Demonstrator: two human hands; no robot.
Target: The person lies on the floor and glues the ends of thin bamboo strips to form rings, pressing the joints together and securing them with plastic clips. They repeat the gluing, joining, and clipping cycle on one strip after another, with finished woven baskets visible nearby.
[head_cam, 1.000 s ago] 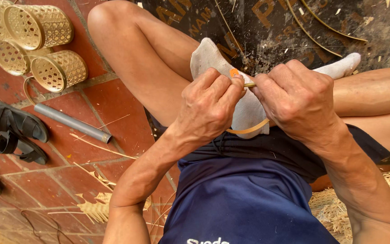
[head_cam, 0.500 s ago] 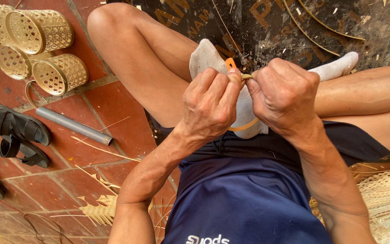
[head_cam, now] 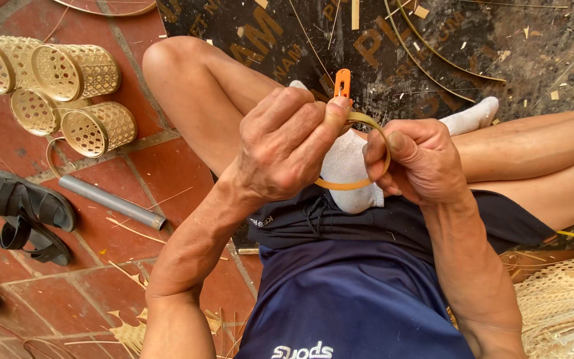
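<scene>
My left hand [head_cam: 284, 143] grips a small orange-handled tool [head_cam: 342, 82] and pinches the top of a thin bamboo strip bent into a ring [head_cam: 375, 143]. My right hand [head_cam: 420, 163] holds the ring's right side, thumb pressed against the strip. Both hands hover over my crossed legs, just above a foot in a white sock [head_cam: 350, 169]. The tool's blade is hidden behind my left thumb.
Several woven bamboo cylinders [head_cam: 68, 86] lie at the upper left on red floor tiles, with a grey pipe [head_cam: 111, 201] and dark sandals [head_cam: 31, 216] below them. A dark board [head_cam: 433, 46] with bamboo strips and shavings lies ahead. Woven matting [head_cam: 563, 309] sits at lower right.
The hands have drawn slightly apart and the bamboo ring now shows open between them. The orange tool has risen above my left thumb.
</scene>
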